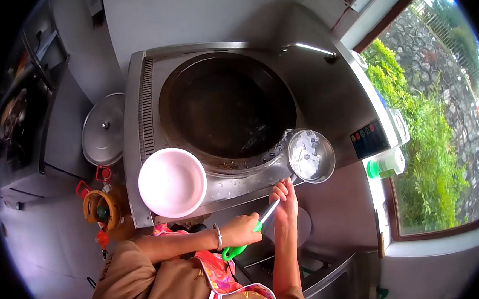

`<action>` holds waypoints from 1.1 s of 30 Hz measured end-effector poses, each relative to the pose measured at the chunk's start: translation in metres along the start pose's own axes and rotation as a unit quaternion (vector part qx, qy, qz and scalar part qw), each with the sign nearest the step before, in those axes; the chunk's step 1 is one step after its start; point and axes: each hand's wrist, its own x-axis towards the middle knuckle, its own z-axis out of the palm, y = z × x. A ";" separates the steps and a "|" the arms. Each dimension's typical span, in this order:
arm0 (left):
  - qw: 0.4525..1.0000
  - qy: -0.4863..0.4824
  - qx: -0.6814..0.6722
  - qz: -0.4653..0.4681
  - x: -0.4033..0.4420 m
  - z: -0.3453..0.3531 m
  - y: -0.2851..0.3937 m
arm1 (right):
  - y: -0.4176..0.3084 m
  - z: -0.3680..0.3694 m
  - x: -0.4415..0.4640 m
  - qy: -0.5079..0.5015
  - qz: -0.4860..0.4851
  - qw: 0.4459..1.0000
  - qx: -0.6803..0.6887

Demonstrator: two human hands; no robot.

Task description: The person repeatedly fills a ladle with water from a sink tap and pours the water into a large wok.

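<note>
A large metal ladle (pixel 328 158) with a green handle is held across my body. My left hand (pixel 242 230) is closed round the green handle. My right hand (pixel 285 197) grips the metal shaft just below the ladle's bowl, which is tipped over the front right of the stove. Whitish wet patches or reflections show inside the bowl. Behind it, a wide dark wok (pixel 220 101) is set into the steel stove; how much liquid it holds I cannot tell. A white-pink basin (pixel 172 184) sits at the stove's front left corner.
A round metal lid (pixel 105 130) stands left of the stove (pixel 146 108), above an orange gas cylinder (pixel 103 210) with red fittings. A tap (pixel 310 50) juts from the back panel. A control panel (pixel 368 140) and a green-capped bottle (pixel 387 163) are by the window at right.
</note>
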 end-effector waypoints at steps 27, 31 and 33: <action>0.821 -0.184 -0.541 -0.004 0.053 0.019 -0.096 | 0.037 0.019 0.071 0.106 -0.233 0.744 -0.617; 0.856 -0.252 -0.452 -0.003 0.050 0.042 -0.079 | 0.008 -0.007 0.018 0.131 -0.260 0.836 -0.466; 0.850 -0.336 -0.406 0.005 0.048 0.065 -0.065 | -0.008 -0.017 -0.033 0.142 -0.285 0.868 -0.381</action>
